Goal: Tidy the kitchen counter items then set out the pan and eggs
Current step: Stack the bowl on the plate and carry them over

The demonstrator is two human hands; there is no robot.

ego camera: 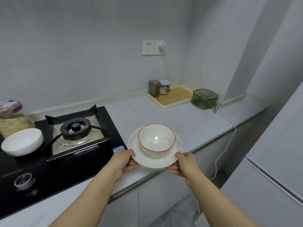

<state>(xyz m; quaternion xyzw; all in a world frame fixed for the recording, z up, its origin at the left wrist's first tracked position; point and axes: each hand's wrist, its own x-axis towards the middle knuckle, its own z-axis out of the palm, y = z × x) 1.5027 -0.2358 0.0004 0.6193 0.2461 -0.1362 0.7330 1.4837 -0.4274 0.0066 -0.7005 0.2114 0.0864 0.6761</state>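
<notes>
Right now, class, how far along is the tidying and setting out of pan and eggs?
Done: two jars stand on a tray. In hand: left hand and right hand grip a plate carrying a red-rimmed bowl. Left: a white bowl sits on the stove; no pan or eggs show.

One wide-angle camera on the person's head looks forward and down from the counter's [164, 115] front edge, close above the left hand [124, 159] and right hand [183, 164], with the plate [152, 161] mid-frame, the stove [77, 133] at left and the wall [82, 54] ahead.
</notes>
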